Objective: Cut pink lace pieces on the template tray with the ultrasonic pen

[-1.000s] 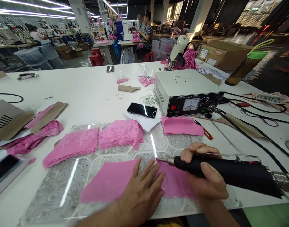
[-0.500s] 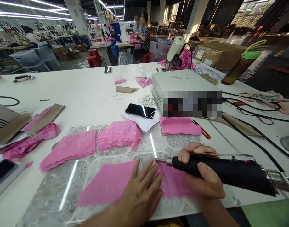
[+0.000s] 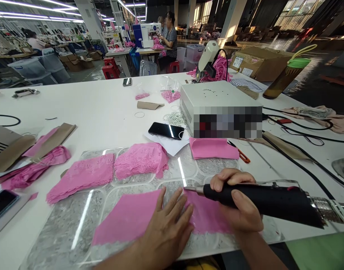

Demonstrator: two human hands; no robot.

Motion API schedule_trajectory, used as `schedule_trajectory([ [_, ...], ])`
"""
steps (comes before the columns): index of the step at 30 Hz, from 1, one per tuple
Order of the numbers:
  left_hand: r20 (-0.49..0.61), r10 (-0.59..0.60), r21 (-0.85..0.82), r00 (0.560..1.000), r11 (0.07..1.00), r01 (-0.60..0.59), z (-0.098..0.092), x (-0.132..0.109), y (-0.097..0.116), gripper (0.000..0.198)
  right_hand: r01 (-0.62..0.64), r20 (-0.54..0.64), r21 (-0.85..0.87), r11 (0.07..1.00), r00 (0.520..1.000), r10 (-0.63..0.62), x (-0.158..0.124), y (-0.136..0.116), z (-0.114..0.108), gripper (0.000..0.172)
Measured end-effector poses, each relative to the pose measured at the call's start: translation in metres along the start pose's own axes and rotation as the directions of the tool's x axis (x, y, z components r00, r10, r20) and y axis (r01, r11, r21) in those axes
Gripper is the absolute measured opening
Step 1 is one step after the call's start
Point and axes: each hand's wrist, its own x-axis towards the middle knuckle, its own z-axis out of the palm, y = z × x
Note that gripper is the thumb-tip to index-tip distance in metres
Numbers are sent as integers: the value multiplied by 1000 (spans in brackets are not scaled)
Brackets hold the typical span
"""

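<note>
My left hand [image 3: 168,225] lies flat with its fingers apart, pressing on a cut piece of pink fabric [image 3: 127,217] on the clear template sheet [image 3: 56,228]. My right hand [image 3: 239,202] is wrapped round a black ultrasonic welding gun [image 3: 278,204]. The gun lies almost level, its slim metal tip at the top edge of a pink fabric part [image 3: 208,215], just beyond my left fingertips. My left hand hides where the pink parts meet. Behind them sit a stack of pink pieces [image 3: 84,172], a lace-edged pink stack [image 3: 141,159] and a folded pink piece [image 3: 213,149].
A grey control box [image 3: 219,93] stands at the back, with black cables [image 3: 298,161] running along the right. A phone [image 3: 166,130] on white paper, orange-handled snips [image 3: 243,155], rubber bands [image 3: 176,119] and a bottle [image 3: 286,78] are around. A person [image 3: 169,41] sits sewing beyond.
The whole view has shifted very slightly. Both hands, the welding gun and the fabric keep almost the same positions.
</note>
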Motion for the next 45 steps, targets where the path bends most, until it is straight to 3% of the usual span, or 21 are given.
schedule_trajectory([
  [8, 11, 76, 9, 997, 997, -76, -11, -3, 4, 26, -18, -82, 94, 995, 996, 25, 2, -5, -2, 13],
  [14, 28, 104, -76, 994, 992, -101, -23, -13, 10, 23, -93, -18, 109, 990, 995, 96, -1, -12, -8, 13],
  [45, 21, 94, -179, 995, 980, -88, -23, -18, 9, 23, -211, 141, 156, 965, 972, 189, -11, -24, -17, 16],
])
